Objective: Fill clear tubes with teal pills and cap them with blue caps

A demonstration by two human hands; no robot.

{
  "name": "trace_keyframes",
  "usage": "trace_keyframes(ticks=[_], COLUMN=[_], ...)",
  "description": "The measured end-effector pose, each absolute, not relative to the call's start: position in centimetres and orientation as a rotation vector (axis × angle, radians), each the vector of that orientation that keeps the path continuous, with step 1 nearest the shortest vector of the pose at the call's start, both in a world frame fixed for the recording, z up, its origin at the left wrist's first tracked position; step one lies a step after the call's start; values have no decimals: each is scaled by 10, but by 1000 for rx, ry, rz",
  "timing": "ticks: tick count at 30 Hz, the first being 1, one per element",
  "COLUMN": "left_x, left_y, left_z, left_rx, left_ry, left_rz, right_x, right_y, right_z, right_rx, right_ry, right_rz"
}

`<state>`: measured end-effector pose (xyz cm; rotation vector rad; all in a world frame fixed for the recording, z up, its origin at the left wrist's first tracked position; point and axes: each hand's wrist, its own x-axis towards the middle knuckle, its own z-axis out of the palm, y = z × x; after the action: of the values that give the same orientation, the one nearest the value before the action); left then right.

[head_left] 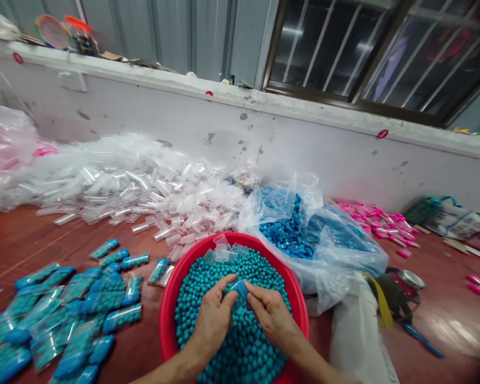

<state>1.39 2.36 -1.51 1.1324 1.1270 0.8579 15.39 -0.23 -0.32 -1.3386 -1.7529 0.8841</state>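
Nearest: both forearms reach over the basin. Left hand (212, 316), thumb and forefinger nearly closed, pinches one side of a small clear sleeve with a blue end (240, 288); right hand (270, 308) pinches the blue end in its fingertips. The two-sided hold probably steadies so small a piece. Whether the blue part is fully seated: cannot tell; contents mostly hidden by fingers.

The held sleeve is above the teal beads (232, 354) in the red basin (168, 304), a position that would presumably let any dropped bead fall back in. A few loose clear sleeves (221, 249) rest on the beads at the far side, likely for easy reach.

Left of basin: bead-filled packs (92, 298), loosely piled, apparently kept apart from unfilled stock. Just beyond, to the right: open plastic bag (332, 266) of blue pieces (288, 229), mouth spread, probably for access. Farther: heap of clear sleeves (144, 181) against the wall (316, 149); pink pieces (380, 221) at right
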Motion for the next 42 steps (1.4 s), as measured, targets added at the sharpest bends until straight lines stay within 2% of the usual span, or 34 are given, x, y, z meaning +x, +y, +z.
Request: trace_keyframes(ticks=[5,10,15,24,28,33,42], left_x=[15,11,2,-8,-5,4,11], left_y=[23,25,32,30,30,29,23], left_z=[-20,-7,-8,3,1,-5,-5], left_rx=[1075,1012,1041,1490,1389,1230,1205], left_ry=[1068,929,976,988,991,985,1035], left_rz=[767,693,714,697,708,878,872], right_x=[163,168,161,150,148,137,120], right_y=[3,13,13,18,11,-3,-8], right_z=[-9,2,7,-9,-2,-4,-1], right_rx=[-1273,-1240,-1227,-1349,-1360,-1496,-1591], right_ry=[-1627,-1531,-1048,-1030,-1375,-1858,-2040], right_rz=[1280,1321,1429,1159,1137,915,562])
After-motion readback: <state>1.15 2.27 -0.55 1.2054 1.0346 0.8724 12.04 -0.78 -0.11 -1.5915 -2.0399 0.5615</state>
